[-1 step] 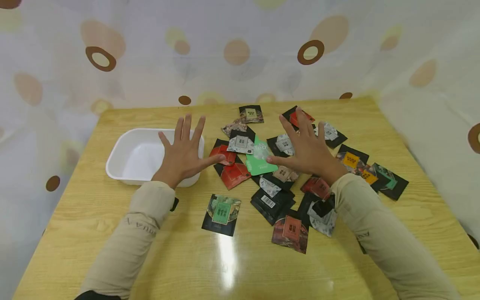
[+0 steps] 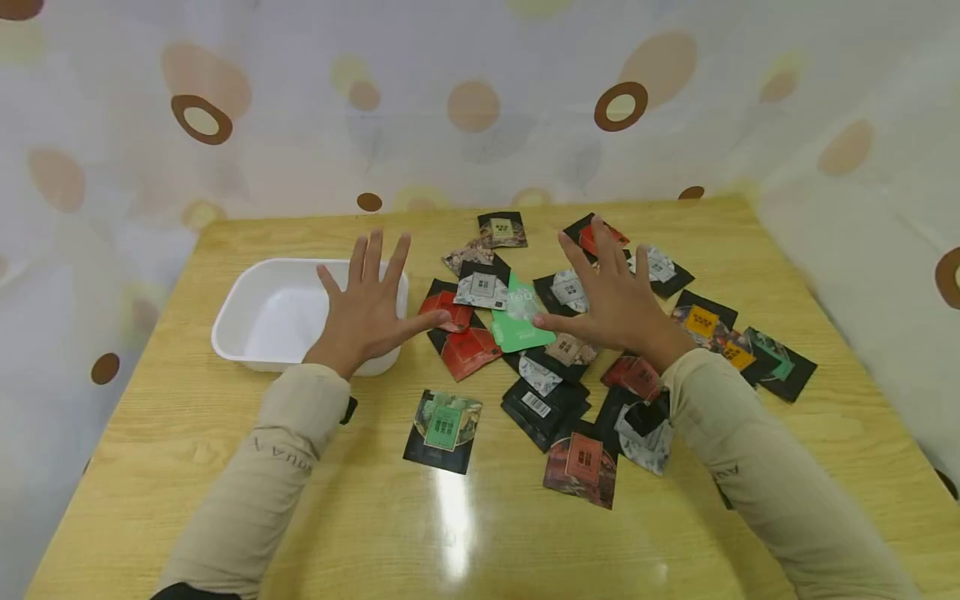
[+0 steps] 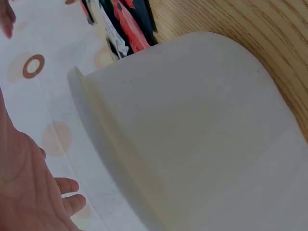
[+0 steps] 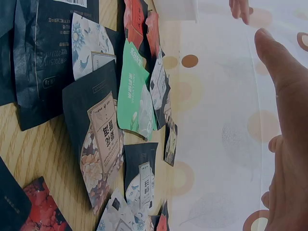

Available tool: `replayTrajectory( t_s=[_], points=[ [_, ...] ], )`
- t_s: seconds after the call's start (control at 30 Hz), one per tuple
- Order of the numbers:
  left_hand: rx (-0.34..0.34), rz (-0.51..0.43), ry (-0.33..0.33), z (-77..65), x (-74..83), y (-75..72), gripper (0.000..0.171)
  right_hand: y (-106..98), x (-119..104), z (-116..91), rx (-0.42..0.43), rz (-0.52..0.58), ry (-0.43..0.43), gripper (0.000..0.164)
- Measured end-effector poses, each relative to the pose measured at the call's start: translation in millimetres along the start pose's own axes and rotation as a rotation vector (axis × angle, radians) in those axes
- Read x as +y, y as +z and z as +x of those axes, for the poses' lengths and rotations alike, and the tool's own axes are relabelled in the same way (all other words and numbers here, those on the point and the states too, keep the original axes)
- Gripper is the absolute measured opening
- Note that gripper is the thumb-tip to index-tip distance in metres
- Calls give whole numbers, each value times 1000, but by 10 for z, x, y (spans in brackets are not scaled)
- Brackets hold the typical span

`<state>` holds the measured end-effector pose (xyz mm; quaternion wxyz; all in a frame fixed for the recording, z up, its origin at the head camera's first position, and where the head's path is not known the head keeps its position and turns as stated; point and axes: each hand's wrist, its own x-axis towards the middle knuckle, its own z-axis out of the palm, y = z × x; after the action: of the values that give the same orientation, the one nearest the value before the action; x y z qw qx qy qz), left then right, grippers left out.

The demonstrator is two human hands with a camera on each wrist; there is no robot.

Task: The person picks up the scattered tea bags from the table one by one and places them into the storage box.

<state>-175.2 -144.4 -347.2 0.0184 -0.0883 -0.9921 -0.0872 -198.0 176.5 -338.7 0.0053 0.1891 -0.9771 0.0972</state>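
My left hand hovers with fingers spread over the right part of a white plastic tub, holding nothing. The tub's wall fills much of the left wrist view. My right hand, also spread and holding nothing, is above a scattered pile of small flat sachets. Among them are a bright green sachet between the hands, red sachets and a pale floral one. The right wrist view shows a black sachet with a peach floral label close below that hand.
One sachet with a green label lies apart at the front middle of the wooden table. A red-labelled sachet lies nearest the front of the pile. Sachets with orange and green labels spread to the right. A dotted curtain hangs behind.
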Motion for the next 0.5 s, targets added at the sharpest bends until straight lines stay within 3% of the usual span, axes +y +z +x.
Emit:
replayTrajectory(
  t_s=[0.13, 0.27, 0.4, 0.5],
  points=[
    [39, 4, 4, -28, -118, -17, 103, 2, -2, 35, 18, 23, -19, 104],
    [120, -11, 17, -301, -355, 39, 90, 41, 23, -95, -3, 28, -23, 95],
    [245, -16, 76, -607, -648, 102, 65, 79, 86, -185, -74, -3, -35, 67],
    [326, -7, 159, -723, -820, 129, 45, 95, 135, -167, -161, 18, -25, 46]
  ],
)
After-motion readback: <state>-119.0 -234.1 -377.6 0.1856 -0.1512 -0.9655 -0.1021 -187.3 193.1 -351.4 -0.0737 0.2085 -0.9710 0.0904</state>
